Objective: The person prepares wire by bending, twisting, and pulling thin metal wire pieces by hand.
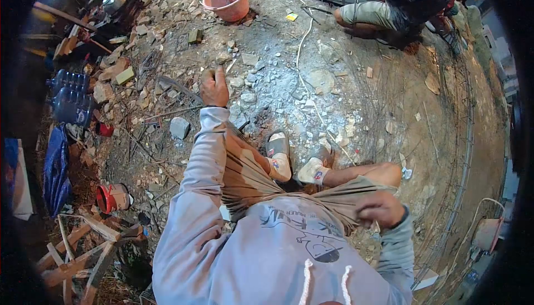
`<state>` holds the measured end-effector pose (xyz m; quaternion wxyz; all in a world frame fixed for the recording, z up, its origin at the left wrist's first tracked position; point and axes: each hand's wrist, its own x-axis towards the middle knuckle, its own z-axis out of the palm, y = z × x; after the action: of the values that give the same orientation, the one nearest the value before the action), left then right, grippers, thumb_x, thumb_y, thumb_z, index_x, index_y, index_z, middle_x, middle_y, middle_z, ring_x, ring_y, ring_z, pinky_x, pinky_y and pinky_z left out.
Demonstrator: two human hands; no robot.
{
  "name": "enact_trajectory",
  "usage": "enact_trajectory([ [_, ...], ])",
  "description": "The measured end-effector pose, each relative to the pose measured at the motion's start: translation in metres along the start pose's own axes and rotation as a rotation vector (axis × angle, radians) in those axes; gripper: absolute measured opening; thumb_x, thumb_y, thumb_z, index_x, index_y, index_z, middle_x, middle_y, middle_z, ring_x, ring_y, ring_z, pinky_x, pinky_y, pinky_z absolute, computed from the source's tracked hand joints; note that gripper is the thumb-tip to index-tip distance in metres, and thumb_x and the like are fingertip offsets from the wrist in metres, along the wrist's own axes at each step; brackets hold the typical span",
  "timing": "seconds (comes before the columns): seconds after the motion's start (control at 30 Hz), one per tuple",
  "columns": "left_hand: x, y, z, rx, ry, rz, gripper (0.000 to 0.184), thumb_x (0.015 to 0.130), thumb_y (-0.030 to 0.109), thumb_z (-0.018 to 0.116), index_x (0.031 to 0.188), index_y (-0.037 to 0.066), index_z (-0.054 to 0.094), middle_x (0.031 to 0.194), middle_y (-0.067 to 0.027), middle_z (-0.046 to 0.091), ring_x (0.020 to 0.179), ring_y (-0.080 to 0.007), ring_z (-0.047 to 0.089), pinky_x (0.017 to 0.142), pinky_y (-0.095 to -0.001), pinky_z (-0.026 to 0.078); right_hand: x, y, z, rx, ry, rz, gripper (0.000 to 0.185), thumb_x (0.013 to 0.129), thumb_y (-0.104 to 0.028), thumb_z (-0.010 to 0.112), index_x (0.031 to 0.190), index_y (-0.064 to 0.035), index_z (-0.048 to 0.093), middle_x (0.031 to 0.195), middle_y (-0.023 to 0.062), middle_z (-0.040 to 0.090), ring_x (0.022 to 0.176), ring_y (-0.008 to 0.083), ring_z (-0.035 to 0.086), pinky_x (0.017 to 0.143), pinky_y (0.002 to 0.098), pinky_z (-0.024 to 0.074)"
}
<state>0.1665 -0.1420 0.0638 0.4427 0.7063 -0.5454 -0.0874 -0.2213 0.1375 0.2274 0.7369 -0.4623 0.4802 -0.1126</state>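
My left hand (215, 87) is stretched forward above the rubble, its fingers curled in and its thumb up. The fingers hide whatever is in it, if anything. Near my right knee, my right hand (382, 209) is blurred, so its fingers do not show clearly. I sit or squat in a pale hooded top (256, 255) and loose trousers. Both feet (280, 157) rest on the ground in sandals. A grey stone (179, 128) lies left of my left forearm.
A pink bucket (228, 7) with a stick stands ahead. Another person (409, 5) crouches at the upper right beside a grey block. Bottles (72, 99), a blue sheet (57, 166), a red pail (112, 197) and a wooden frame (92, 249) are at left. A pale cord (300, 55) crosses the ground.
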Motion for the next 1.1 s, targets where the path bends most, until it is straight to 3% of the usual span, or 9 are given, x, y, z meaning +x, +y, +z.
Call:
enact_trajectory([
  [0.13, 0.001, 0.011, -0.014, -0.060, -0.067, 0.010, 0.039, 0.085, 0.040, 0.051, 0.077, 0.002, 0.055, 0.069, -0.0193, 0.058, 0.067, -0.0389, 0.056, 0.061, -0.0462, 0.041, 0.009, -0.005, -0.019, 0.094, 0.616, -0.098, 0.016, 0.080, -0.016, 0.053, 0.086, -0.0010, 0.056, 0.063, 0.0176, 0.054, 0.060, 0.0297, 0.056, 0.062, 0.0402, 0.0448],
  [0.2, 0.000, 0.018, -0.019, -0.008, -0.045, 0.037, 0.039, 0.085, 0.040, 0.052, 0.077, 0.003, 0.055, 0.067, -0.0199, 0.057, 0.065, -0.0397, 0.056, 0.059, -0.0464, 0.041, 0.042, 0.041, -0.028, -0.918, 0.835, -0.161, 0.015, 0.078, -0.013, 0.052, 0.088, -0.0025, 0.056, 0.064, 0.0169, 0.056, 0.060, 0.0323, 0.056, 0.059, 0.0419, 0.0456],
  [0.53, 0.018, 0.011, -0.039, 0.117, -0.015, 0.093, 0.035, 0.085, 0.036, 0.054, 0.074, 0.002, 0.056, 0.064, -0.0186, 0.057, 0.063, -0.0362, 0.057, 0.057, -0.0426, 0.042, 0.031, -0.003, 0.017, -0.772, 0.129, -0.386, 0.019, 0.077, -0.019, 0.058, 0.090, -0.0053, 0.061, 0.073, 0.0162, 0.061, 0.068, 0.0345, 0.059, 0.061, 0.0405, 0.0469],
  [0.67, 0.026, -0.007, -0.042, 0.027, -0.028, -0.016, 0.035, 0.084, 0.038, 0.052, 0.076, 0.004, 0.055, 0.072, -0.0209, 0.059, 0.069, -0.0408, 0.057, 0.062, -0.0473, 0.042, 0.007, -0.030, -0.002, -0.348, 0.623, -0.255, 0.018, 0.079, -0.021, 0.057, 0.085, -0.0052, 0.063, 0.072, 0.0135, 0.061, 0.065, 0.0298, 0.060, 0.060, 0.0349, 0.0464],
  [0.8, 0.018, 0.009, -0.046, 0.176, -0.008, -0.027, 0.034, 0.085, 0.037, 0.050, 0.076, 0.005, 0.055, 0.071, -0.0203, 0.058, 0.070, -0.0411, 0.056, 0.062, -0.0479, 0.042, 0.060, 0.030, -0.031, -0.551, 1.023, -0.169, 0.019, 0.079, -0.021, 0.054, 0.086, -0.0046, 0.062, 0.073, 0.0148, 0.062, 0.067, 0.0308, 0.060, 0.062, 0.0357, 0.0475],
  [0.87, 0.020, 0.011, -0.051, 0.160, -0.019, 0.034, 0.034, 0.085, 0.038, 0.050, 0.077, 0.005, 0.055, 0.071, -0.0205, 0.058, 0.070, -0.0413, 0.056, 0.062, -0.0481, 0.042, 0.079, 0.075, -0.033, -1.071, 0.637, 0.182, 0.022, 0.079, -0.022, 0.054, 0.090, -0.0048, 0.062, 0.079, 0.0164, 0.063, 0.069, 0.0318, 0.060, 0.065, 0.0379, 0.0483],
  [0.93, 0.017, 0.007, -0.058, 0.149, -0.031, 0.089, 0.035, 0.086, 0.038, 0.050, 0.078, 0.005, 0.055, 0.072, -0.0207, 0.058, 0.070, -0.0414, 0.056, 0.061, -0.0483, 0.041, 0.071, 0.051, -0.004, -0.823, 0.399, -0.163, 0.024, 0.078, -0.021, 0.055, 0.094, -0.0048, 0.062, 0.087, 0.0182, 0.063, 0.075, 0.0327, 0.060, 0.068, 0.0396, 0.0481],
  [1.0, 0.019, 0.001, -0.057, 0.202, 0.012, 0.174, 0.035, 0.086, 0.039, 0.050, 0.079, 0.005, 0.054, 0.071, -0.0209, 0.058, 0.069, -0.0416, 0.056, 0.059, -0.0489, 0.040, 0.058, 0.037, 0.005, -0.776, 0.052, -0.164, 0.011, 0.077, -0.010, 0.054, 0.084, -0.0043, 0.061, 0.083, 0.0129, 0.062, 0.073, 0.0306, 0.059, 0.066, 0.0378, 0.0461],
  [1.1, 0.025, -0.032, -0.041, -0.058, 0.026, 0.041, 0.030, 0.085, 0.033, 0.055, 0.078, 0.004, 0.054, 0.064, -0.0160, 0.057, 0.056, -0.0295, 0.054, 0.054, -0.0417, 0.041, 0.029, -0.028, 0.010, -0.540, -0.170, -0.496, 0.011, 0.078, -0.012, 0.057, 0.083, -0.0037, 0.061, 0.085, 0.0124, 0.062, 0.076, 0.0311, 0.059, 0.068, 0.0369, 0.0460],
])
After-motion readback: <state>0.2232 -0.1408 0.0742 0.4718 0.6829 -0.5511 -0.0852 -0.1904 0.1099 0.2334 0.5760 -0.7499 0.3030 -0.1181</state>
